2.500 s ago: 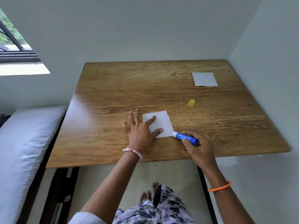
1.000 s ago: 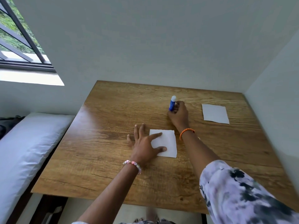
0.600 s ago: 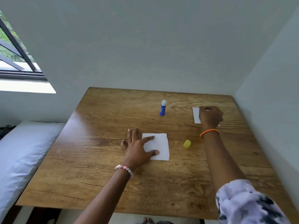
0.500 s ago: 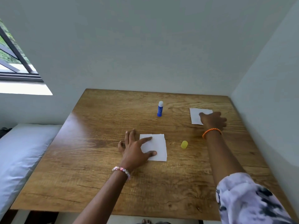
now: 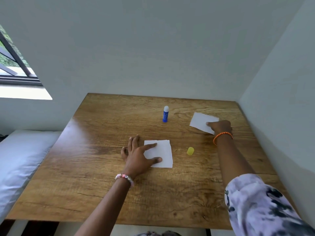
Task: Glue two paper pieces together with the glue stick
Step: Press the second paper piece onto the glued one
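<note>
One white paper piece (image 5: 162, 153) lies flat on the wooden table (image 5: 102, 176). My left hand (image 5: 139, 158) rests on its left part, fingers spread and straight. The second white paper piece (image 5: 201, 120) sits at the far right, turned askew. My right hand (image 5: 220, 127) pinches its near right edge, thumb on top. The blue glue stick (image 5: 165, 114) stands upright and uncapped between the two papers, farther back, with no hand on it. Its yellow cap (image 5: 190, 151) lies to the right of the near paper.
Walls close the table in at the back and on the right. A white mattress (image 5: 22, 160) lies low at the table's left side. A window (image 5: 12, 65) is at the upper left.
My right hand rubbed glue on the near paper, stood the stick upright at the back, then reached right. It now holds the far paper, which has turned and shifted left.
</note>
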